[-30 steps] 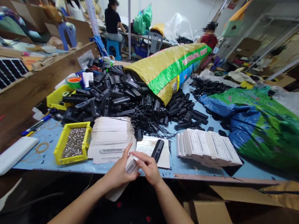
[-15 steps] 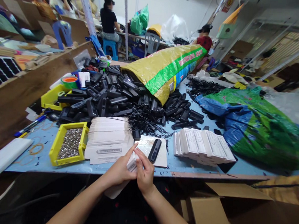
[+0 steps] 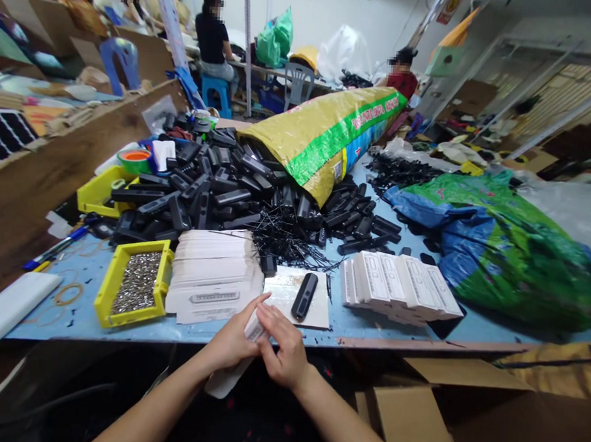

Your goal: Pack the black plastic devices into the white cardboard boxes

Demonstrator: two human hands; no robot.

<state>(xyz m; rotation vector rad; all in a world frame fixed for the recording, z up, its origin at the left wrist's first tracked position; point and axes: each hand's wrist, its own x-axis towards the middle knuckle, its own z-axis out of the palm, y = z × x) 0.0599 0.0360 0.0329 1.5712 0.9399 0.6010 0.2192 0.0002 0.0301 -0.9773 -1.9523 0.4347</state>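
Observation:
At the table's front edge, my left hand (image 3: 233, 337) and my right hand (image 3: 284, 346) are both closed on a small white printed paper carton (image 3: 224, 382). One end of it hangs below my left hand; my fingers cover much of the rest. Just beyond my hands a black oblong plastic device (image 3: 305, 296) lies on a white board (image 3: 278, 280). A stack of flat white printed cartons (image 3: 213, 256) is to the left of the board. Further right sit several folded white cartons (image 3: 402, 284) in a row.
A yellow bin (image 3: 101, 302) of small metal parts stands left. Behind are a heap of black devices (image 3: 237, 197), black wires (image 3: 289, 237) and a yellow sack (image 3: 311, 128). A green bag (image 3: 519, 248) lies right, above an open cardboard box (image 3: 413, 421). Other people sit at the back.
My right hand has shifted its fingers further over the top of the carton, and both hands have dropped slightly. The view has moved a little.

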